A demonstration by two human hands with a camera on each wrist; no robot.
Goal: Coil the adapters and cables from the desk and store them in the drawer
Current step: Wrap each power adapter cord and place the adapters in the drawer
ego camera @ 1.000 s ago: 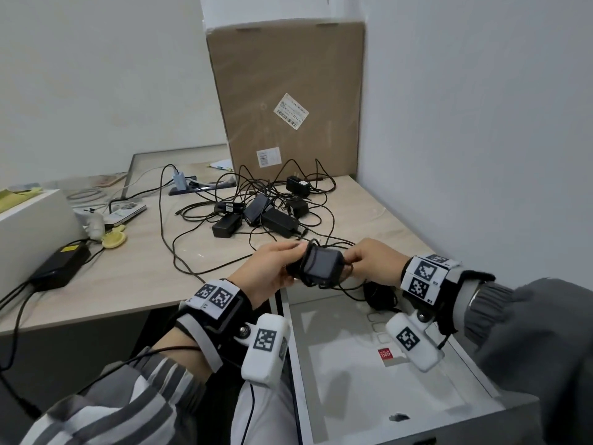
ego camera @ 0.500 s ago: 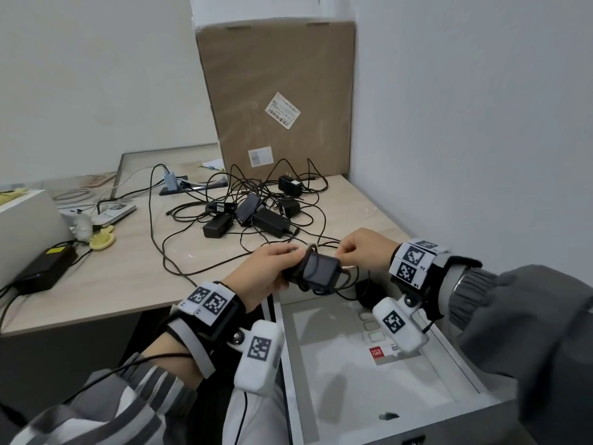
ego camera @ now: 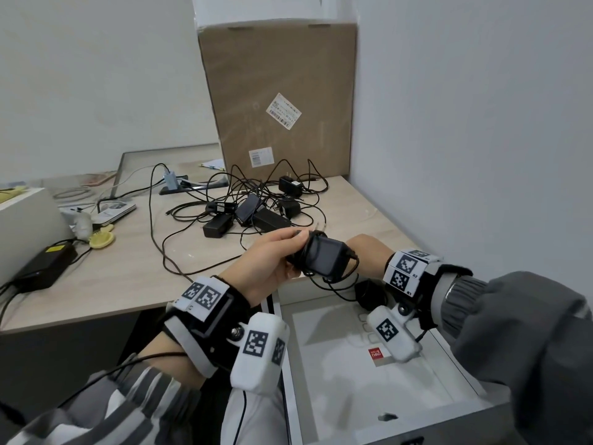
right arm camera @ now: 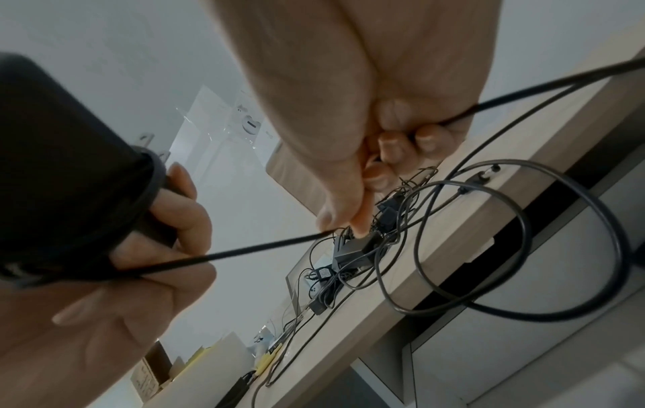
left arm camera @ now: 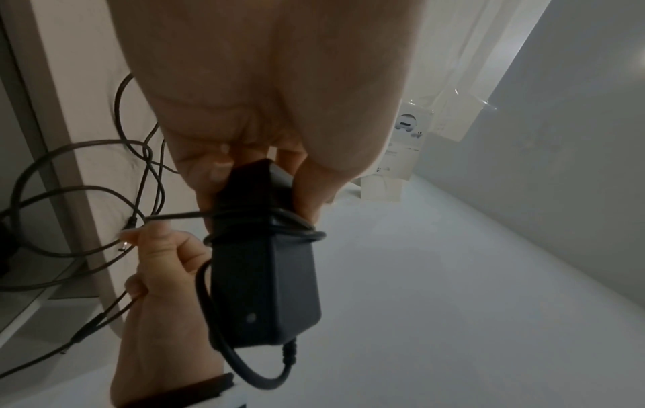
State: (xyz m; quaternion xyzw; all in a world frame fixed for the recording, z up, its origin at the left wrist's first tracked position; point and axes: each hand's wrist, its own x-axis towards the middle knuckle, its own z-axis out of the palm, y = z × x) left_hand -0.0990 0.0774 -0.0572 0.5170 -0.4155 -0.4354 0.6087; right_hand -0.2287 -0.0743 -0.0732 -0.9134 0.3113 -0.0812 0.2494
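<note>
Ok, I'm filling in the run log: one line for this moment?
left hand grips adapter | right hand pinches its cable, wrapping | drawer open

The light wood table (ego camera: 128, 277) carries a tangle of black adapters and cables (ego camera: 253, 207) near its back corner. A cardboard box (ego camera: 279, 97) stands behind them against the wall. Toward the left lie a black power brick (ego camera: 45, 264) and a small yellow object (ego camera: 102, 240).

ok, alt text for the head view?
Left hand grips a black adapter while the right hand winds its cable round it, above an open white drawer. More tangled adapters lie on the desk.
</note>
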